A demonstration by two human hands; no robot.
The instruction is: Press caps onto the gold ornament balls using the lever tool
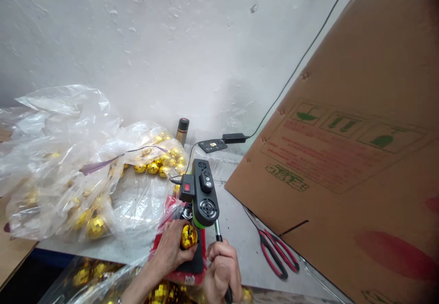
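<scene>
My left hand (170, 248) is closed around a small gold mirror ball (189, 236), holding it under the head of a black and green bench tool (203, 193) with a red switch. My right hand (222, 268) is wrapped around the tool's metal lever handle (218, 231) at the right side of the machine. The machine stands on a red base (161, 242) on the grey table.
Clear plastic bags (68, 167) full of gold mirror balls lie left; more balls sit in a bag at the bottom edge. Red-handled scissors (276, 254) lie right. A big cardboard sheet (343, 157) leans at right. A dark can (182, 131), power adapter (234, 137) and cable stand behind.
</scene>
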